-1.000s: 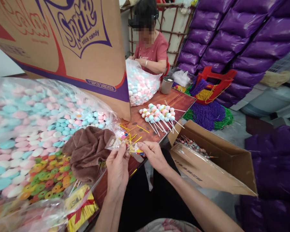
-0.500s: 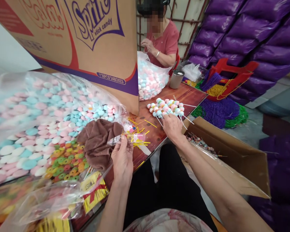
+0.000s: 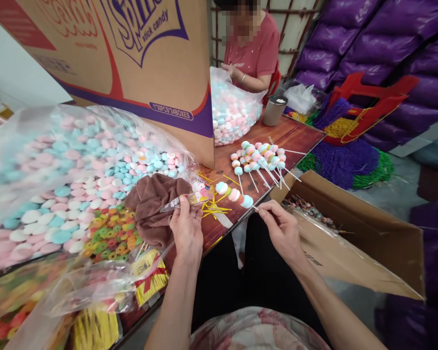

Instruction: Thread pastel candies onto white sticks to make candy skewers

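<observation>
My left hand (image 3: 187,224) pinches a small clear printed plastic bag (image 3: 175,203) between thumb and fingers, over the table beside a brown cloth (image 3: 151,206). In my right hand (image 3: 280,228) is the white stick of a candy skewer (image 3: 234,195), strung with blue, white, pink and orange pieces. The skewer's candy end points left toward the bag, apart from my left hand. Several more candy skewers (image 3: 259,156) lie in a pile on the table (image 3: 297,133) behind it. Yellow twist ties (image 3: 216,208) are scattered between my hands.
A large bag of pastel candies (image 3: 63,194) and ring gummies (image 3: 111,233) cover the left side. A tall carton (image 3: 149,73) stands behind. On the right, an open cardboard box (image 3: 365,233) holds wrapped skewers. Across the table sits a person (image 3: 257,53) near a grey cup (image 3: 275,111).
My right hand has drawn back from the skewer pile toward me, bringing one candy skewer with it. My left hand still holds the plastic bag.
</observation>
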`<state>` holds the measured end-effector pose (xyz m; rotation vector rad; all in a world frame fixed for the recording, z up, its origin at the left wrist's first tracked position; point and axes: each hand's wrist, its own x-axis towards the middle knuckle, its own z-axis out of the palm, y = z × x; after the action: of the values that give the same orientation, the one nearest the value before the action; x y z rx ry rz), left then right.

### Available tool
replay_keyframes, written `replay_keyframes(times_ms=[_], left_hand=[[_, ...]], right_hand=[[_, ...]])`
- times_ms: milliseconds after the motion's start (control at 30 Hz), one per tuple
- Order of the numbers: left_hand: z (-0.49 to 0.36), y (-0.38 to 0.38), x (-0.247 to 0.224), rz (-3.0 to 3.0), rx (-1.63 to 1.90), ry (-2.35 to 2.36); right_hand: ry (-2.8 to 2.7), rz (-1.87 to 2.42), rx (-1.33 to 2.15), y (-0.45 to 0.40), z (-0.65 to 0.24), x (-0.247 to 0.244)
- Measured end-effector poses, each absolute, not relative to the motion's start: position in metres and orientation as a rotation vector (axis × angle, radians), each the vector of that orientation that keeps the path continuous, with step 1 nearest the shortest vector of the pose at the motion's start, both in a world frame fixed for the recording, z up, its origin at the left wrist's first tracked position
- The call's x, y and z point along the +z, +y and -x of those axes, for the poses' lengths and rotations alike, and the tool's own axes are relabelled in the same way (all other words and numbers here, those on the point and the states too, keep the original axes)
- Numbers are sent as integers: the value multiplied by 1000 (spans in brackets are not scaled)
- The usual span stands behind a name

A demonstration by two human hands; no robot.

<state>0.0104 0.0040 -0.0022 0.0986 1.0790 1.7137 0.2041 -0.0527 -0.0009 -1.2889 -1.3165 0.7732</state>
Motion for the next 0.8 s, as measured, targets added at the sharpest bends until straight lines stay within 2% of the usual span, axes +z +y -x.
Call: replay_keyframes(times_ms=[333,533,800], left_hand=[[-5,4,-4,-406,1664,1146],[-9,1,-8,-606,1633,1141],[-18,-1,-15,-530,1713,1155]], right_hand=[[-1740,1308,446,-57,-230,3],[-1679,1255,586,-57,-223,-1],[-1663,1301,656,-64,-203,-7]])
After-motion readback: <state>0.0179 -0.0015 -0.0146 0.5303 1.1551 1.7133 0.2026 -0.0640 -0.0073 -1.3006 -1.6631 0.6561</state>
